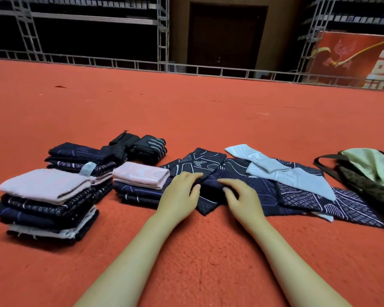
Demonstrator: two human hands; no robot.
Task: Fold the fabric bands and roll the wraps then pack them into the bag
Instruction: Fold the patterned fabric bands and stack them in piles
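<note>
Both hands, left hand [180,191] and right hand [242,199], press flat-fingered on the navy patterned band [205,171] mid-carpet [186,111]; soft, light, limp cloth, probably best pinched at its edges.

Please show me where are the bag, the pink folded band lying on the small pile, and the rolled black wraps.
bag [364,165]: head view, on its pale green lining.
pink folded band [140,175]: head view, on its top face.
rolled black wraps [149,147]: head view, on the right roll's striped side.
</note>
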